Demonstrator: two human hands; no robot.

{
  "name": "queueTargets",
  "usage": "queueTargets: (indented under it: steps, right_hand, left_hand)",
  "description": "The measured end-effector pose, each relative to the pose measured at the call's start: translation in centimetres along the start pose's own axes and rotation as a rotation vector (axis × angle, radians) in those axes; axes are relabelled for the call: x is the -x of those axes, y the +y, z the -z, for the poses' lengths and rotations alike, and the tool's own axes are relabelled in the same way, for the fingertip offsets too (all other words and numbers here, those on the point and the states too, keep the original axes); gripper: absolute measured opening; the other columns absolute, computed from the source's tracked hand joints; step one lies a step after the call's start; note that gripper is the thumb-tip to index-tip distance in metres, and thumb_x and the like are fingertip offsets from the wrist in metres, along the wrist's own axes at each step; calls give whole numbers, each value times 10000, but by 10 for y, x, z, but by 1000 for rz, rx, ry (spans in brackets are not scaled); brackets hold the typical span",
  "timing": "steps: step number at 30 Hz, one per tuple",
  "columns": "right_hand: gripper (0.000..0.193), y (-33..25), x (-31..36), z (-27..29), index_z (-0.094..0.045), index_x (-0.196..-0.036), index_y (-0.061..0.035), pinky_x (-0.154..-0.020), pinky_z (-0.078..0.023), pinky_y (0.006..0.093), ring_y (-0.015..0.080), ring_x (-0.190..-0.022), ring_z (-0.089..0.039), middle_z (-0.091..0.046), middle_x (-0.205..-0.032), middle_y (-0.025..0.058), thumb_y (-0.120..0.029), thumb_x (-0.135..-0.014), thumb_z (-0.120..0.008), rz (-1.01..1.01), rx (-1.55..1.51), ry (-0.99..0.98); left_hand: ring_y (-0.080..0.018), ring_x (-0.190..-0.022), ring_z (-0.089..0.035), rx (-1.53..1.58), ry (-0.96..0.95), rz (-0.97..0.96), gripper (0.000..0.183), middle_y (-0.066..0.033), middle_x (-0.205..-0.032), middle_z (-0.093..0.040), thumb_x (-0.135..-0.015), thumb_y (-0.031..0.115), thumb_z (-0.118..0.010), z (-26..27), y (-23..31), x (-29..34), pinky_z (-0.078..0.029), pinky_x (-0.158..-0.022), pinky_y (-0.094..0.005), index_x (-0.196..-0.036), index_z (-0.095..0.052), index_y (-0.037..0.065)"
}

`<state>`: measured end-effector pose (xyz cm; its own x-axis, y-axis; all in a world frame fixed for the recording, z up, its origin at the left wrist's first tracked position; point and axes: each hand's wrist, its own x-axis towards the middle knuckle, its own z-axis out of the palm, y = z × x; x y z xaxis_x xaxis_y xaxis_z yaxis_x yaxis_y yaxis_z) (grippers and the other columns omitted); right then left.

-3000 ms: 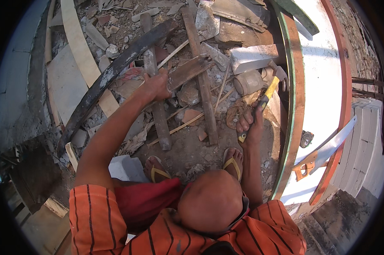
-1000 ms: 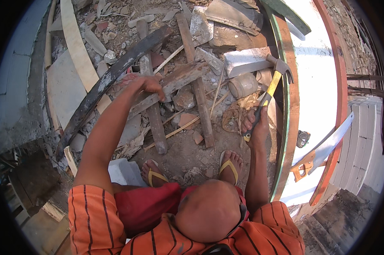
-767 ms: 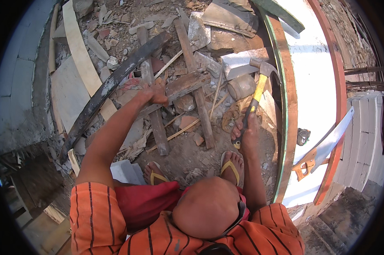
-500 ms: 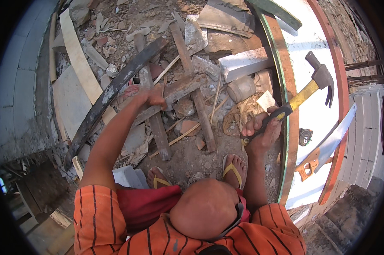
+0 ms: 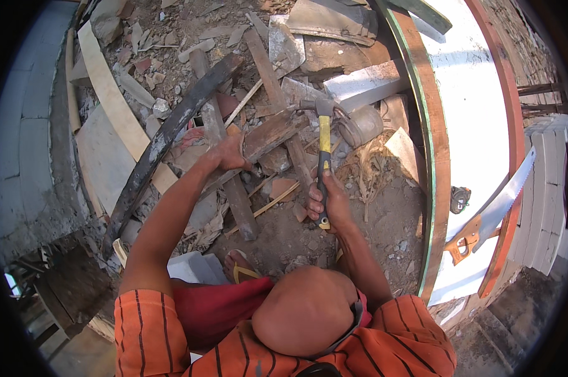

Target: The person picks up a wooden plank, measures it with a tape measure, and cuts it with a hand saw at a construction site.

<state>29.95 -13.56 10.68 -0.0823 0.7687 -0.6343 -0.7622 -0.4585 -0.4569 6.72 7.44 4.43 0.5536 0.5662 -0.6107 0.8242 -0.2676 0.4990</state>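
Observation:
My right hand (image 5: 330, 200) is wrapped round the black lower grip of a claw hammer (image 5: 325, 131) with a yellow shaft. The hammer's head lies at the far right end of a short, weathered wooden board (image 5: 270, 136); whether it touches the wood I cannot tell. My left hand (image 5: 229, 152) grips this board near its middle, fingers partly hidden. The board slants across two narrow wooden strips, the left strip (image 5: 239, 204) and the right strip (image 5: 263, 66), lying on the rubble.
A dark, charred-looking beam (image 5: 171, 135) and a pale plank (image 5: 111, 81) lie to the left. On the right, a white panel with wooden edging (image 5: 438, 157) carries a tape measure (image 5: 460, 199) and a handsaw (image 5: 497, 204). A grey block (image 5: 196, 267) sits by my foot.
My right hand has swung the hammer leftward from over the white panel to the board's far end. My left hand keeps its hold on the board.

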Motion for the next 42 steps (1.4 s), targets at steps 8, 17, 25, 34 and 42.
queueTargets:
  steps: [8,17,25,34,42]
  right_hand:
    - [325,-89,5,26,-453,-1035,-149,-448,-371,234,76,-487,-372,-349,-643,-26,-469,-989,-420,883,-359,257]
    - [271,-25,1,-2,-464,-1050,-144,-417,-349,240,84,-454,-375,-387,-634,-29,-408,-996,-438,206,-130,33]
    - [274,-29,-10,14,-463,-997,-131,-433,-358,240,61,-468,-359,-364,-609,-48,-404,-989,-450,562,-376,502]
    - [294,-54,12,-8,-440,-1032,-126,-423,-358,256,83,-463,-390,-379,-626,-26,-417,-990,-446,478,28,103]
    - [298,1,-8,3,-443,-985,-131,-404,-347,253,76,-453,-362,-385,-628,-28,-427,-978,-470,122,14,180]
  left_hand:
    - [-341,-1024,-605,56,-7,38,695,-225,-1058,-635,-570,293,-813,-1,15,11,-467,-895,-374,-1126,-541,-24]
    - [-368,-1000,-605,49,40,72,708,-234,-1023,-631,-568,298,-802,-19,-10,3,-472,-882,-394,-1143,-527,-12]
    - [-379,-966,-613,32,41,26,685,-261,-997,-619,-599,285,-783,-9,23,10,-480,-840,-418,-1115,-492,-58]
    - [-399,-965,-622,-50,158,104,647,-288,-989,-628,-604,295,-779,-22,6,8,-490,-848,-424,-1069,-514,-69]
    - [-414,-993,-614,-8,232,117,648,-295,-1008,-628,-627,279,-761,-27,11,6,-493,-862,-442,-1097,-481,-69]
